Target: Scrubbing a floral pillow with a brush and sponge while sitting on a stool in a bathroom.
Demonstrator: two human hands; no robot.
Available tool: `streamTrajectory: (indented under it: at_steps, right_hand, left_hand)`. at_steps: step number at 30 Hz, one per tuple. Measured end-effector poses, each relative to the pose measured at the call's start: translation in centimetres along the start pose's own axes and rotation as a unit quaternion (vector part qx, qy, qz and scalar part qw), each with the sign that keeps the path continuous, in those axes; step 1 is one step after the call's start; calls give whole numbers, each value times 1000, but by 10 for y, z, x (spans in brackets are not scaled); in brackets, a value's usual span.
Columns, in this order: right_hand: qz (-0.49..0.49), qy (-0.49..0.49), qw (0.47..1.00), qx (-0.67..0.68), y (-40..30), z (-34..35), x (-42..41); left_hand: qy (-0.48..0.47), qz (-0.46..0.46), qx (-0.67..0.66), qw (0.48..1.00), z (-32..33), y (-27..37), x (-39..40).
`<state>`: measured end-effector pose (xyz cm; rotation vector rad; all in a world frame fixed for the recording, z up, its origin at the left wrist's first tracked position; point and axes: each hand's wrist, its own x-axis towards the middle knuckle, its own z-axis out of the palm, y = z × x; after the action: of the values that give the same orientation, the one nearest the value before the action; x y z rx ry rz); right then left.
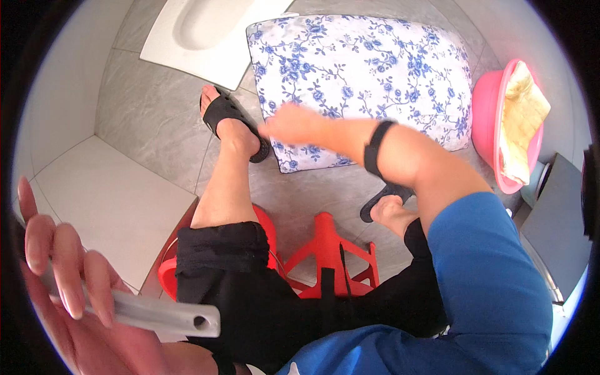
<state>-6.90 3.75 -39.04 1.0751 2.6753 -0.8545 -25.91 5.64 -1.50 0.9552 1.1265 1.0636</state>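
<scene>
My left hand [79, 290] is at the lower left, close to the camera, with its fingers curled round a pale plastic handle [164, 314] that has a hole in its end. What the handle belongs to is hidden. Blurred, my right hand [293, 124] is over the lower left part of a white cushion-like piece with blue flowers [370, 70], which lies on the tiled floor. Its fingers seem curled, but whether they touch the fabric or hold anything cannot be made out.
A white squat toilet pan [220, 61] is at the top left. A pink basin [485, 117] with a yellowish cloth [525, 117] stands at the right. Below are a red plastic stool [326, 243] and a red container [168, 276]. Walls close in left and right.
</scene>
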Motion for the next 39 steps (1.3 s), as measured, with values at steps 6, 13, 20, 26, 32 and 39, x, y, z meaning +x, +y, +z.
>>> streamTrajectory:
  at_steps: [6, 13, 20, 26, 32, 39]
  right_hand:
    - [-148, 141, 978, -34, -17, 40, -40]
    - [-37, 191, 973, -120, 32, 21, -20]
    - [103, 311, 945, -3, 32, 13, -44]
    - [110, 209, 964, -121, 90, 13, -101]
    - [184, 247, 950, -57, 72, 5, -114]
    - [257, 276, 926, 3, -8, 41, -37]
  left_hand:
    - [124, 30, 16, 992, 12, 6, -1]
    - [115, 56, 5, 992, -17, -13, -2]
    - [219, 5, 258, 941, -37, -221, 56]
    - [171, -30, 210, 962, -6, -261, 50]
    - [197, 29, 131, 971, -39, -153, 12]
    - [142, 11, 130, 981, -11, -163, 36]
